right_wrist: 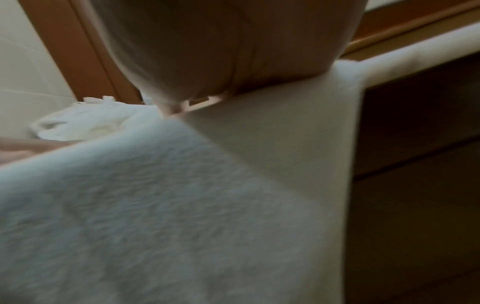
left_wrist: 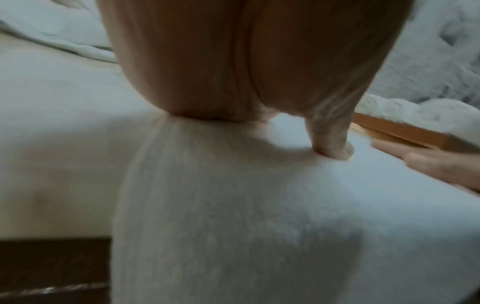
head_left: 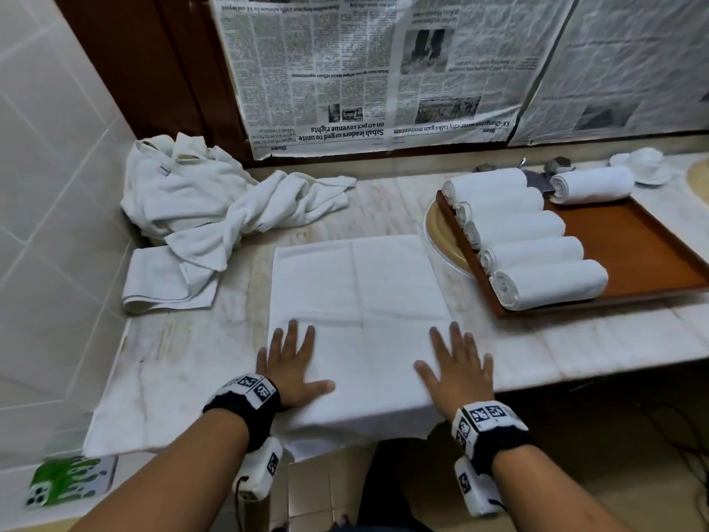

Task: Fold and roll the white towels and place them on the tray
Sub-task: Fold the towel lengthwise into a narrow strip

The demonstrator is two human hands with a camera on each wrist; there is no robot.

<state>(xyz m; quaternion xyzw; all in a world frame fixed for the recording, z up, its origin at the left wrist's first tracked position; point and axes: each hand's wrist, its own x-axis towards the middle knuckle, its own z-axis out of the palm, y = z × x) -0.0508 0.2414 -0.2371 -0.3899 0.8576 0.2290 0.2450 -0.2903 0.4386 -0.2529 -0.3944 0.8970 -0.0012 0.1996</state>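
Note:
A white towel [head_left: 360, 301] lies spread flat on the marble counter, its near edge hanging over the front. My left hand [head_left: 291, 362] presses flat on its near left part, fingers straight. My right hand [head_left: 456, 366] presses flat on its near right part. In the left wrist view the left palm [left_wrist: 233, 61] and thumb rest on the towel [left_wrist: 233, 205]. The right wrist view shows the right palm [right_wrist: 221, 47] on the towel [right_wrist: 155, 205]. A brown tray [head_left: 644, 247] at the right holds several rolled white towels [head_left: 537, 259].
A heap of unfolded white towels [head_left: 199, 201] lies at the back left by the tiled wall. A plate [head_left: 441, 240] sits under the tray's left edge. Cup and saucer [head_left: 644, 165] stand at the back right. A green phone [head_left: 69, 485] lies on the ledge at the near left.

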